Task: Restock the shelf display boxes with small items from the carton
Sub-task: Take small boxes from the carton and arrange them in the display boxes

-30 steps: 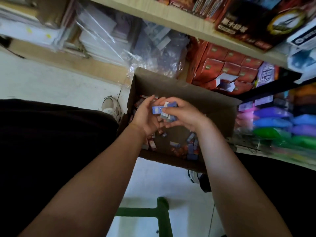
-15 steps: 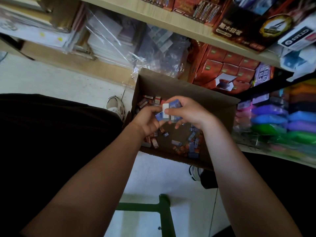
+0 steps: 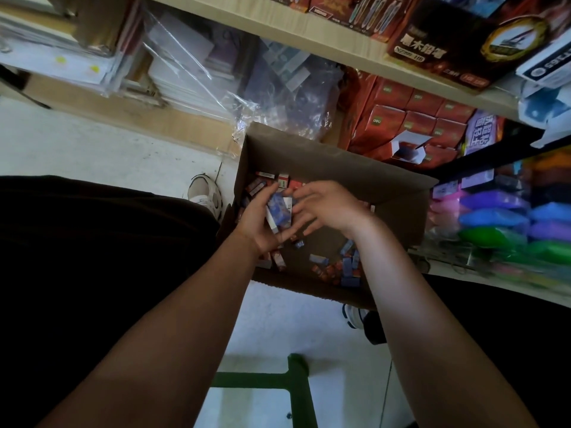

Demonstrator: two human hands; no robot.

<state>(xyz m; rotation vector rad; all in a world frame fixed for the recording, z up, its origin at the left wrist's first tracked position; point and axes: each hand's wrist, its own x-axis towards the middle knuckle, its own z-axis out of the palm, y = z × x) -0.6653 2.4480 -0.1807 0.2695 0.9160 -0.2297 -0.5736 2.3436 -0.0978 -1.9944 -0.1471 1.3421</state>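
Gathering stage, shelf filling not yet begun. Above the carton (image 3: 324, 168), the left hand (image 3: 262, 223) grips a stack of small blue boxes (image 3: 279, 211); the right hand (image 3: 327, 205), fingers spread, holds nothing. Many loose items (image 3: 343, 267) remain on the carton floor.

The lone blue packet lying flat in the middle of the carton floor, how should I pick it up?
Pinch the blue packet across its two long edges, coming straight down from above. It lies flat with bare cardboard around it, so fingers fit both sides. The right hand is free.
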